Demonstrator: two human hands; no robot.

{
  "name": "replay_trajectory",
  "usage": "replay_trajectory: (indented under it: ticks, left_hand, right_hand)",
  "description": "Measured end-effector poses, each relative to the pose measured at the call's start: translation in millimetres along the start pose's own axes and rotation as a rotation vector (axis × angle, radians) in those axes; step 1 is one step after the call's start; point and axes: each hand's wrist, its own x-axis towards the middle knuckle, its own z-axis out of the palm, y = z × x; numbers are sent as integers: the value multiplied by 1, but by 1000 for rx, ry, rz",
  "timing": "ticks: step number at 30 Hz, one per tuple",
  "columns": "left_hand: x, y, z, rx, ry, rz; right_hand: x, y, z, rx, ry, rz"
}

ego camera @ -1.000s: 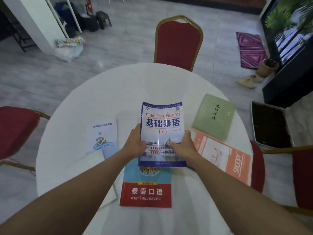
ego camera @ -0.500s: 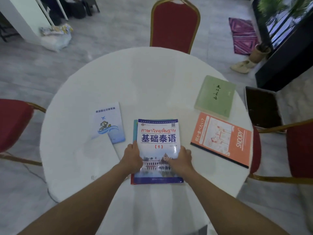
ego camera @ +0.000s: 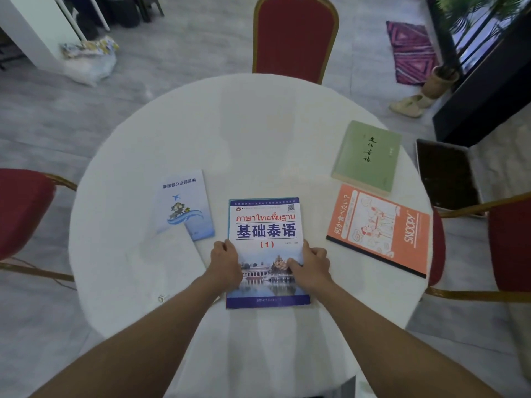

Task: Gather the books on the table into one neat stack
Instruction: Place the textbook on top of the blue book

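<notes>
Paperback (ego camera: 265, 225) looks light, floppy, slick; your left hand (ego camera: 224, 261) and right hand (ego camera: 311, 262) clamp its side edges.

A: Where does the blue-and-white textbook (ego camera: 265, 225) sit?

B: Flat on the round white tabletop (ego camera: 244, 133), near its front edge. The left hand (ego camera: 225, 261) grips its left edge and the right hand (ego camera: 311, 261) its right edge, thumbs on the cover.

A: Anything under it?

B: A thin teal edge peeks out along its left side; I cannot tell more.

A: And around the textbook?

B: Left of it, apart, a pale blue booklet (ego camera: 185, 203). Right of it, an orange Snoopy notebook (ego camera: 379, 229), with a green book (ego camera: 367, 155) just behind that. Beyond the textbook, across the tabletop, stands a red chair (ego camera: 293, 35).
</notes>
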Motion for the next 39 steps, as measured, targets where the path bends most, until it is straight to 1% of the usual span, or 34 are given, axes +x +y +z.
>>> replay_trajectory:
  ticks: [6, 10, 21, 29, 39]
  left_hand:
    - [2, -2, -1, -26, 1, -1]
    - [3, -5, -1, -36, -2, 17]
    - [2, -5, -3, -33, -10, 37]
    - [3, -6, -3, -15, -30, 43]
    - [5, -5, -5, -15, -71, -2]
  right_hand:
    - [0, -3, 1, -90, -8, 10]
    - [0, -1, 6, -31, 20, 1]
    - [6, 3, 3, -46, -34, -15]
    - [6, 3, 4, -64, -26, -7]
    - [5, 1, 6, -117, -7, -3]
